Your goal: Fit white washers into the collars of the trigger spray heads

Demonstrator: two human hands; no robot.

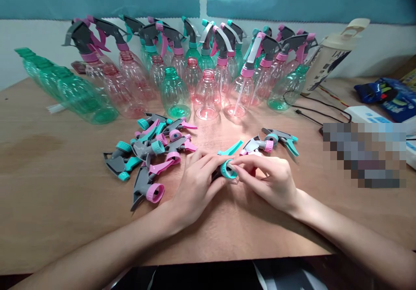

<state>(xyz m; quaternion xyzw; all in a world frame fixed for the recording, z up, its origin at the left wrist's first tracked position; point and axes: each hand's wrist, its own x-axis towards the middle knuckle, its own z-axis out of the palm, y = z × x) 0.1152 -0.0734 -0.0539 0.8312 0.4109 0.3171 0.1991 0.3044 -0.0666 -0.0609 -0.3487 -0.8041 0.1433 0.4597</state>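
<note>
Near the front middle of the table, my left hand (199, 182) is closed around a trigger spray head (229, 169) with a teal collar and teal trigger. The collar's open end faces up toward me. My right hand (271, 177) pinches with thumb and forefinger at the collar's mouth; what the fingertips hold, if anything, is too small to make out. To the left lies a pile of loose spray heads (154, 192) in grey with pink or teal parts. Just beyond my right hand lie a few more spray heads (282, 138).
Behind stand rows of clear pink bottles (208, 95) and green bottles (177, 93), many with spray heads fitted. Several green bottles (84, 95) stand at the left. At the right are a tall cream tumbler (328, 60), a black cable (312, 114) and blue packets (393, 97).
</note>
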